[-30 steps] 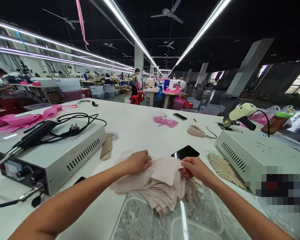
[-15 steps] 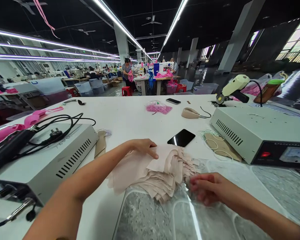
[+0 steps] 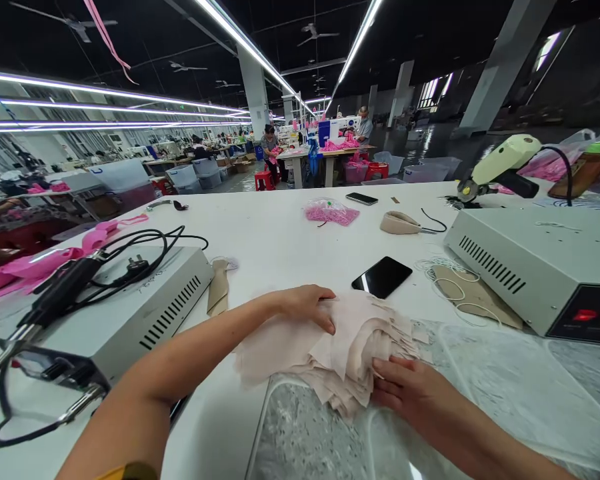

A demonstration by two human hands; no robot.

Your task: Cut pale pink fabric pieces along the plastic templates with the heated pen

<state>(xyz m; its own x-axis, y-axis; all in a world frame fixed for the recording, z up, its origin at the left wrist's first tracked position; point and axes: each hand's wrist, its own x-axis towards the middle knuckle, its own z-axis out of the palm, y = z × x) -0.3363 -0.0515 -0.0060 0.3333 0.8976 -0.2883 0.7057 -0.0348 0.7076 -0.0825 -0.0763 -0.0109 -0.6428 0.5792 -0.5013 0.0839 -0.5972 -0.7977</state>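
A loose, ruffled stack of thin beige fabric pieces [image 3: 350, 347] lies across the white tabletop and a grey marbled board under clear plastic. My left hand [image 3: 307, 307] rests on the stack's far left part, thumb and forefinger spread apart over the cloth. At the stack's near right edge, my right hand [image 3: 405, 387] has its thumb and fingers around the fabric layers; some fingertips are hidden against the cloth. Just beyond the stack lies a black tablet or phone [image 3: 383, 277] with a dark screen.
Grey metal machine boxes stand left [image 3: 130, 300] and right [image 3: 545, 260], the left one bearing a black-handled tool [image 3: 70, 287] and cables. A pale green cutter [image 3: 500, 163], a bag of pink bits [image 3: 331, 212] and a smaller phone [image 3: 361, 199] lie farther back. People work beyond.
My right hand has moved in against the fabric's right edge and closed on it. My left hand stays on the stack. The whole view has shifted slightly left.
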